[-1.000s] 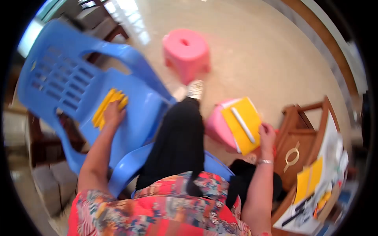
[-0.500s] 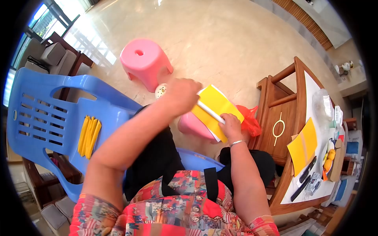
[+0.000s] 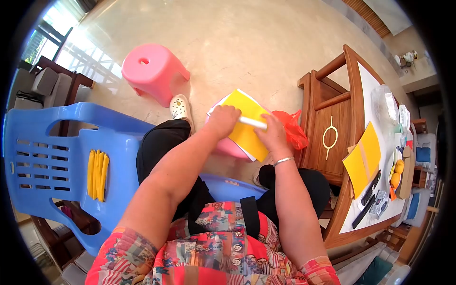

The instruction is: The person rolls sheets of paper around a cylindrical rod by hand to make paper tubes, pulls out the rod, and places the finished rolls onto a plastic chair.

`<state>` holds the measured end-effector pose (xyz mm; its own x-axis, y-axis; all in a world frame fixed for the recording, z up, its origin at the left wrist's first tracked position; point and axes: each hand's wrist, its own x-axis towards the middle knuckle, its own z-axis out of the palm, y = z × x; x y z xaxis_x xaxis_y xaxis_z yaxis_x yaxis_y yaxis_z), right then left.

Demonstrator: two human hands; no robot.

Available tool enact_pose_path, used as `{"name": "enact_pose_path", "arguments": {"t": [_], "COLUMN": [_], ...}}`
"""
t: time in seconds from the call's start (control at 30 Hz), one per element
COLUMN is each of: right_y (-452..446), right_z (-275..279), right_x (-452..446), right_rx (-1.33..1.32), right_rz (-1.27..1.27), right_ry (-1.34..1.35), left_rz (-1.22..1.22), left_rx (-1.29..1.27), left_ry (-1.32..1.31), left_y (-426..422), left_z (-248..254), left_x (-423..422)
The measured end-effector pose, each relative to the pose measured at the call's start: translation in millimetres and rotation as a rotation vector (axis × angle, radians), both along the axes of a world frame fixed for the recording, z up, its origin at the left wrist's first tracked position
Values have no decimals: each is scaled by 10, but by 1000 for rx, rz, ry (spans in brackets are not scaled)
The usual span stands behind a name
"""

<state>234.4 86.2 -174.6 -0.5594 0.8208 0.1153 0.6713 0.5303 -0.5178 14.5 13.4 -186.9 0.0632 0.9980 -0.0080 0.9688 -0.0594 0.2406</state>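
A yellow sheet [image 3: 254, 142] lies over white paper on a pink stool [image 3: 231, 148] in front of my knees. Across the sheet runs a smooth white rod [image 3: 252, 123]. My left hand [image 3: 225, 119] is closed round the rod's left part, and a white tip shows beyond it. At the other end, my right hand [image 3: 272, 135] has its fingers closed on the rod; a silver bracelet circles that wrist. Both hands are low over the yellow sheet.
Rolled yellow strips [image 3: 98, 175] rest on a blue chair [image 3: 42, 128] at left. Another pink stool [image 3: 154, 71] stands ahead. A red plastic bag [image 3: 295, 133] is beside the papers. The wooden table [image 3: 338, 128] at right bears more yellow sheets [image 3: 363, 159], oranges [image 3: 395, 179] and remotes.
My left hand has come down onto the rod, nearer the sheet. The rod now lies at a flatter angle, and my right hand has shifted slightly up. The whole view has tilted a little.
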Motion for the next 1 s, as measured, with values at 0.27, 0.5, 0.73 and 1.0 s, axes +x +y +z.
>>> {"name": "enact_pose_path", "arguments": {"t": [0.27,0.5,0.73,1.0], "right_y": [162,124,193,243], "right_z": [-278,-487,-691,-568], "right_x": [381,374,366,384], "right_rx": [-569,-578,-593,-582], "right_rz": [-709,-657,-740,-791], "right_ry": [-183,-61,123,259], "left_rz": [906,899,1096,799], "left_rx": [-222,-309,-352,-242], "left_ry": [-427,-489,-794,-677], "left_y": [149,92,77,44], "left_z": [13,-301,-461,-370], "left_x": [-454,-496,-540,-430]}}
